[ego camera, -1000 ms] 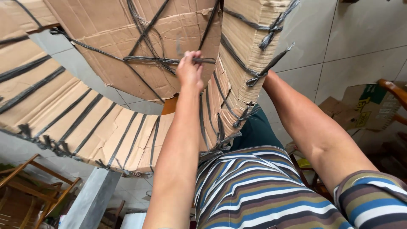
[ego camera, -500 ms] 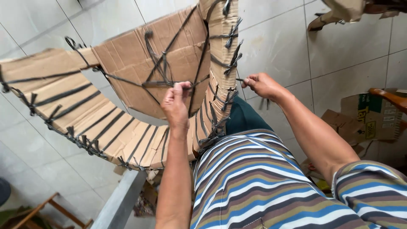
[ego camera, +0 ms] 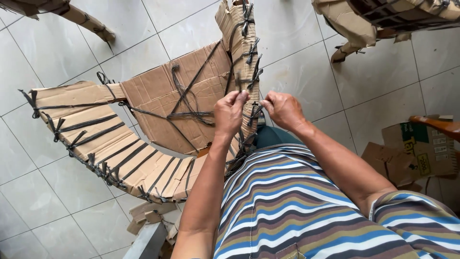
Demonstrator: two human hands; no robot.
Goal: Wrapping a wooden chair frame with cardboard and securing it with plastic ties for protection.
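A chair wrapped in brown cardboard and bound with dark straps stands in front of me on the tiled floor. My left hand and my right hand are close together at the wrapped upright edge. Each hand pinches a dark strap where it is knotted along that edge. Several similar strap knots run up the edge and along the curved lower rim.
Another cardboard-wrapped piece sits at the top right, and a third at the top left. Flattened printed cardboard and a wooden chair arm lie at the right. A grey bar stands below the chair.
My view has tipped down toward the floor. My right hand has come in from the right side, and both hands now meet on the strap at the wrapped edge.
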